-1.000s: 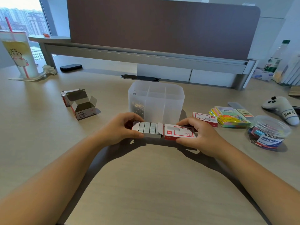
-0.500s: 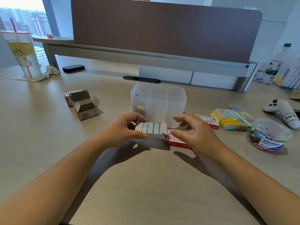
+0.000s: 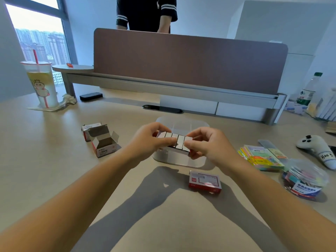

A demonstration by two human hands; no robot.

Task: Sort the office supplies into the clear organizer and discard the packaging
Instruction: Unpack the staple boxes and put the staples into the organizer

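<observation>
Both forearms are bare to the frame's edge, with no sleeve, watch, ring or glove showing. The left hand (image 3: 147,140) and right hand (image 3: 209,146) have short, unpainted nails.

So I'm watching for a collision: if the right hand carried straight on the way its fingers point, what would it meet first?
Probably the left hand, whose fingers hold the staples tray's other end; the right hand points leftward along it.
</observation>
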